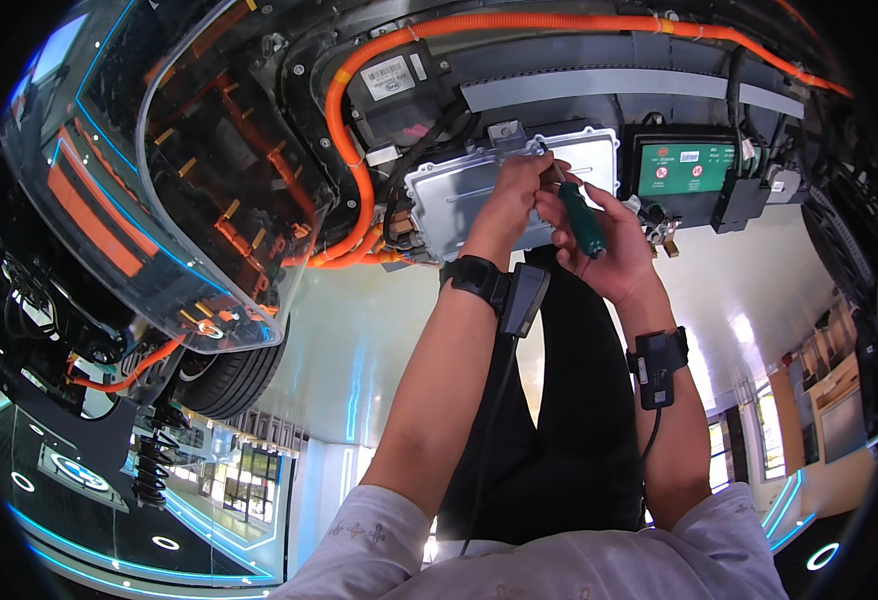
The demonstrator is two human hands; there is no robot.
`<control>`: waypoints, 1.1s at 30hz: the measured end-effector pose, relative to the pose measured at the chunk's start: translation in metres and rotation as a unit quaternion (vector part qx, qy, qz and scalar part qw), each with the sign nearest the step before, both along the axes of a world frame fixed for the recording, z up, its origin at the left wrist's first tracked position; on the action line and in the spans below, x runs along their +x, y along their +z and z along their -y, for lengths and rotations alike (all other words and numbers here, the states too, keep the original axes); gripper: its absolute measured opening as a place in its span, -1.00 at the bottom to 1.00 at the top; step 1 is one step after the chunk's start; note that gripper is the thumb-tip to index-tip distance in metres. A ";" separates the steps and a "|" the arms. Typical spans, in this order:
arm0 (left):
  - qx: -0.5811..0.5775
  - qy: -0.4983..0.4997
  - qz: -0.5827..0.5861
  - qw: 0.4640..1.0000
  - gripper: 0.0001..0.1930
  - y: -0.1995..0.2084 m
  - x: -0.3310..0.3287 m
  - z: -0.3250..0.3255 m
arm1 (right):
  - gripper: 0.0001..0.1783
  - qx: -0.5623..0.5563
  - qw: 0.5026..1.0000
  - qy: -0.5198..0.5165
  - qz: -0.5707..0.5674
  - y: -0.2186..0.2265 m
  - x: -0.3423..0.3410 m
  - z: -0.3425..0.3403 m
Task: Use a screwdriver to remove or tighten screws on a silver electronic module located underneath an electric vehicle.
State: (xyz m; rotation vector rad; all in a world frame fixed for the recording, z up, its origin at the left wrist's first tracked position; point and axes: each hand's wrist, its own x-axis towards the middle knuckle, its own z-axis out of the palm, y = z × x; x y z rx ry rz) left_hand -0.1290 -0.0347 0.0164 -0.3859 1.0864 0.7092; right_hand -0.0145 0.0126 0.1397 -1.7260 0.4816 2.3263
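Observation:
My right hand (624,250) is closed around a screwdriver (582,222) with a dark green handle. The handle slants down toward my palm, while its shaft points up toward the fingers of my left hand (512,200). Those fingers are pinched together near the shaft's tip; whatever lies between them is hidden. Both hands are in front of a silver ribbed metal box (449,205) with bolt holes along its rim. A small grey bracket (506,134) sits at the box's upper edge, just above my left fingers.
A thick orange cable (335,110) curves left of the box and across the top. Beside the box are a black module (394,90) and a black unit with a green label (684,168). A clear curved panel (229,335) and a tire (234,380) stand at left.

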 end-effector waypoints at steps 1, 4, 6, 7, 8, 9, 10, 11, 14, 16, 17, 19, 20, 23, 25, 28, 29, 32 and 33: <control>0.000 -0.001 0.001 1.000 -0.72 0.003 -0.001 0.000 | -0.61 0.000 1.000 -0.001 0.001 -0.001 0.003 0.001; 0.041 0.002 -0.001 0.999 -0.70 0.013 -0.004 -0.007 | -0.59 0.011 1.000 0.000 -0.010 -0.010 0.009 0.007; -0.052 -0.102 -0.056 0.992 -0.68 0.016 -0.005 -0.014 | -0.57 0.018 1.000 0.021 -0.009 -0.015 0.009 0.010; -0.051 -0.103 -0.056 0.992 -0.68 0.018 -0.003 -0.014 | -0.57 0.019 1.000 0.021 -0.009 -0.019 0.012 0.011; -0.023 -0.127 -0.102 0.986 -0.68 0.020 0.000 -0.014 | -0.56 0.009 0.999 0.037 -0.023 -0.023 0.017 0.013; 0.004 -0.150 -0.147 0.978 -0.68 0.020 0.002 -0.013 | -0.55 -0.002 0.998 0.054 -0.037 -0.023 0.017 0.013; 0.004 -0.151 -0.147 0.977 -0.68 0.020 0.002 -0.012 | -0.55 -0.002 0.998 0.054 -0.037 -0.023 0.018 0.012; 0.015 -0.124 -0.117 0.985 -0.68 0.019 0.001 -0.011 | -0.55 -0.019 0.999 0.024 -0.045 -0.021 0.018 0.011; 0.028 -0.065 -0.048 0.996 -0.67 0.007 -0.002 -0.004 | -0.54 -0.021 1.000 0.004 -0.021 -0.009 0.007 0.008; 0.031 -0.037 -0.004 0.999 -0.66 0.007 -0.001 -0.004 | -0.53 -0.005 1.000 0.010 0.017 -0.009 0.009 0.010; 0.020 -0.044 0.000 0.999 -0.65 0.008 -0.002 -0.003 | -0.54 0.002 0.999 0.035 0.019 -0.011 0.011 0.012; 0.008 -0.053 0.007 0.999 -0.65 0.012 -0.003 -0.004 | -0.54 0.007 0.998 0.058 0.024 -0.016 0.015 0.016; 0.012 -0.070 -0.016 0.997 -0.66 0.013 -0.003 -0.005 | -0.55 0.020 0.994 0.100 0.023 -0.019 0.015 0.017; 0.023 -0.125 -0.068 0.990 -0.68 0.016 0.000 -0.008 | -0.57 0.048 0.982 0.178 0.028 -0.020 0.012 0.017; 0.029 -0.133 -0.107 0.985 -0.68 0.013 0.003 -0.009 | -0.56 0.007 0.997 0.060 -0.054 -0.020 0.012 0.016; 0.010 -0.059 -0.029 0.998 -0.68 0.014 -0.002 -0.007 | -0.57 0.046 0.996 0.073 -0.023 -0.012 0.005 0.016; 0.011 -0.061 -0.029 0.998 -0.68 0.014 -0.003 -0.007 | -0.57 0.046 0.996 0.071 -0.022 -0.009 0.005 0.015; 0.001 -0.045 0.017 0.999 -0.68 0.014 -0.006 -0.005 | -0.58 0.051 0.990 0.131 -0.005 -0.007 0.007 0.015; 0.019 -0.078 -0.026 0.996 -0.67 0.015 -0.005 -0.007 | -0.57 0.057 0.989 0.137 0.004 -0.012 0.010 0.015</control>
